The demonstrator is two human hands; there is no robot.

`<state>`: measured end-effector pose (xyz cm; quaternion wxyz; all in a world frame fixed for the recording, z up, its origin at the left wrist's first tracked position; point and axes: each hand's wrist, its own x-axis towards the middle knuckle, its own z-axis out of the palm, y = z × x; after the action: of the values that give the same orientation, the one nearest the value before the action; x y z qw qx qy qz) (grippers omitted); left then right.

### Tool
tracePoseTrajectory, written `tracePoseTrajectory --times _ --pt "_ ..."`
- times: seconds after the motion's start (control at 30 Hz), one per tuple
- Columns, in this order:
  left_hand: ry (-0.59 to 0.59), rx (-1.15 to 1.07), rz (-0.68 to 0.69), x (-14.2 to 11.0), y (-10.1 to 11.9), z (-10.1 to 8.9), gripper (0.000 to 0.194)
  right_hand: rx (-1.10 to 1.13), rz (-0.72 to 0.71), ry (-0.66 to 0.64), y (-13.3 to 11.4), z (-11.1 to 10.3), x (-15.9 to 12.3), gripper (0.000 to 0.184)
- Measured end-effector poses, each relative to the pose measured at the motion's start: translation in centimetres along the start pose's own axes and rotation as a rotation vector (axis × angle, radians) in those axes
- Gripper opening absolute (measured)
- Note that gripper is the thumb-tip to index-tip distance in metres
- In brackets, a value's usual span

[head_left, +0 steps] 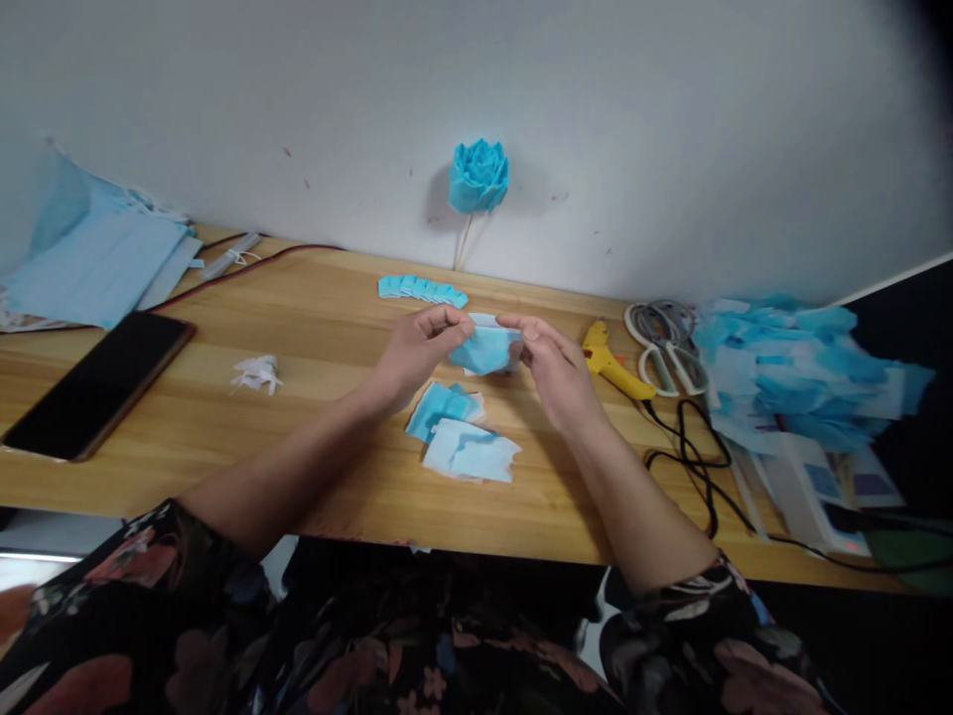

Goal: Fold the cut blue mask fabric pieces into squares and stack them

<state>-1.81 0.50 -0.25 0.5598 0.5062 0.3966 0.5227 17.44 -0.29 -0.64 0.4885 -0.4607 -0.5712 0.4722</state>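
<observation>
A piece of blue mask fabric is held up between my two hands, just above the wooden table. My left hand pinches its left edge between thumb and fingers. At the right edge, my right hand grips it the same way, with the index finger along the top. Below lie cut pieces of mask fabric, a blue one partly under a paler one. Beyond my hands, a row of small folded blue pieces overlaps near the wall.
A blue fabric flower on a stick leans against the wall. Face masks and a phone lie left, near white scraps. Right are a yellow glue gun, scissors, a fabric pile, black cable and a power strip.
</observation>
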Motion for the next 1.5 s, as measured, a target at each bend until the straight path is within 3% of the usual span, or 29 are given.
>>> tracePoseTrajectory --times 0.17,0.4,0.7,0.9,1.1,1.5 --pt "0.011 -0.159 -0.058 0.2 -0.1 -0.2 0.017 0.047 -0.009 -0.012 0.3 -0.3 0.2 0.039" --pt "0.039 -0.148 -0.075 0.3 0.0 -0.2 0.017 -0.007 -0.034 0.000 -0.2 -0.1 -0.1 0.045" --pt "-0.053 -0.007 0.017 -0.3 0.1 0.3 0.024 -0.078 -0.107 -0.048 -0.6 0.0 -0.2 0.049" --pt "-0.137 -0.121 -0.064 -0.3 0.0 0.1 0.046 -0.103 -0.127 0.011 -0.8 -0.1 -0.2 0.044" --pt "-0.221 -0.069 -0.055 0.0 -0.2 -0.1 0.046 -0.140 -0.148 0.051 -0.4 -0.4 0.0 0.043" --pt "-0.111 -0.027 0.000 0.3 -0.1 -0.2 0.034 -0.086 -0.095 0.021 -1.0 -0.3 0.0 0.042"
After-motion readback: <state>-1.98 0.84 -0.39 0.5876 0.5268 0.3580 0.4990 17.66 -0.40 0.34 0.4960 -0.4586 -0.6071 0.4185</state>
